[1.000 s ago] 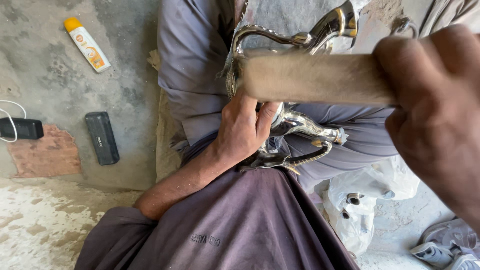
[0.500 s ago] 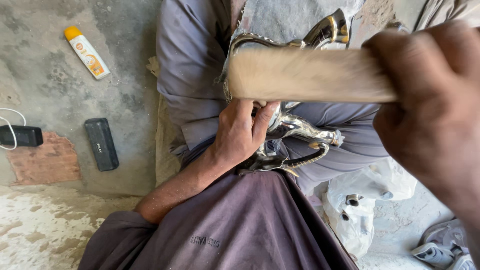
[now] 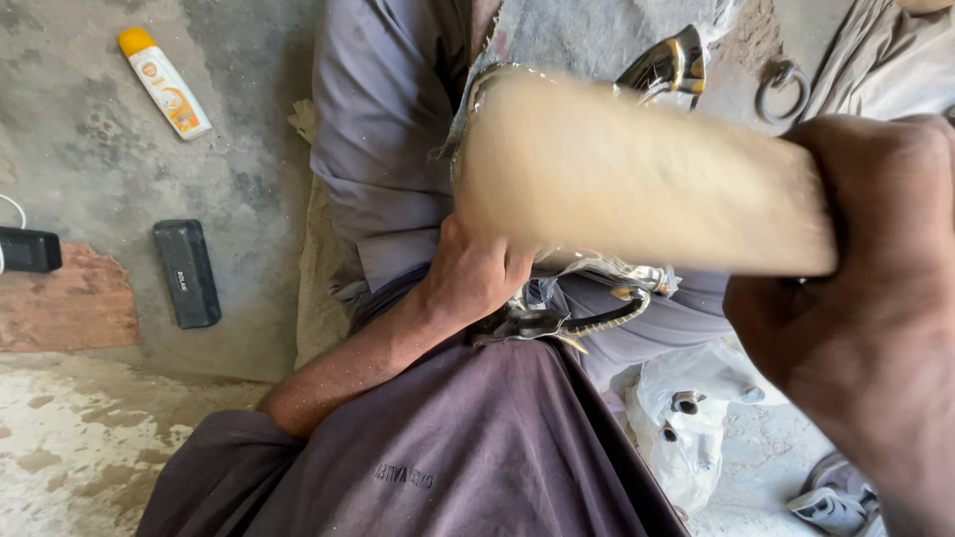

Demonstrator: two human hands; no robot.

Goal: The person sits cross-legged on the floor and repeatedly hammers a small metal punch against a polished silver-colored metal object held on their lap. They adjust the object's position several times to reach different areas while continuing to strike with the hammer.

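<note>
Closer to the lens than half a second before swung the wooden block (image 3: 637, 184), blurred and filling the view's middle, gripped at its right end by the right hand (image 3: 875, 328), while the left hand (image 3: 477, 273) stayed clamped on the shiny metal piece (image 3: 557, 318) resting across the lap. To do this well, I judged, that left hand had to pin the piece firmly so the block met it squarely and clear of the fingers. Counted largest to smallest: one block, one metal piece, two black boxes (image 3: 186, 272) on the floor, one tube (image 3: 164, 83), one ring (image 3: 781, 88).
</note>
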